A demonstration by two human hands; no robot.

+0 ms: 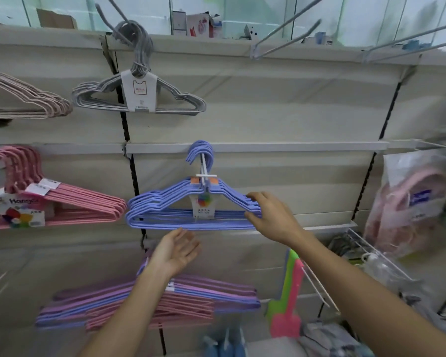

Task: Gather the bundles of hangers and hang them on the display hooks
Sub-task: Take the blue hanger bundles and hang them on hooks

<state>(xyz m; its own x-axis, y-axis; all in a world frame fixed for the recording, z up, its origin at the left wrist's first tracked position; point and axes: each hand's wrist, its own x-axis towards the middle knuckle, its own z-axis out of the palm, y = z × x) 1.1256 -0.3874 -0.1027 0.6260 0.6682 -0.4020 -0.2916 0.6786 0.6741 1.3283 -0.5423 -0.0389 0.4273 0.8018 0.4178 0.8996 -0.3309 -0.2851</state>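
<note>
Settling blue hanger bundle point(191, 210) on display hook point(204, 167), frame centre | right hand point(271, 215) grasping bundle's right shoulder | left hand point(177, 249) released, palm up just beneath | next: judged, let go once level, then fetch mixed bundle point(150, 302) lower centre

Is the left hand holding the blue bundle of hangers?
No, the left hand is open, palm up, just under the blue bundle; only the right hand grips it.
</note>
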